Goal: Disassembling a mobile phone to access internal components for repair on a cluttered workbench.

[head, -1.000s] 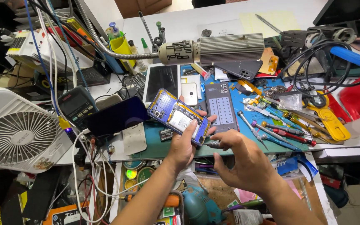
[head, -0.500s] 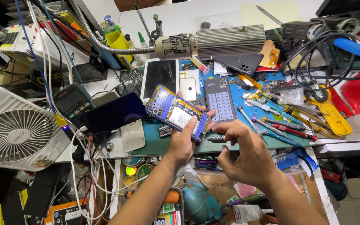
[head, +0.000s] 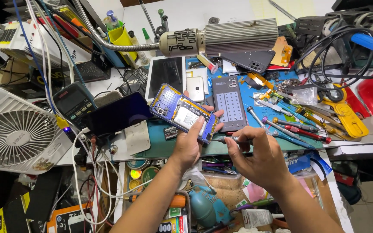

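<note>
My left hand holds up an opened phone with a purple-blue frame, its circuit board and battery facing me, tilted down to the right above the teal work mat. In my right hand is a small metal screwdriver, gripped by the fingertips. Its tip points left and touches the phone's lower right end.
Several screwdrivers lie on the blue mat to the right, with a dark screw tray behind the phone. A white fan stands at left, a dark phone beside it. A lamp on a gooseneck hangs overhead; cables clutter all around.
My right hand has closed in on the phone's lower end, bringing the screwdriver tip against it. The left hand keeps the phone in much the same place.
</note>
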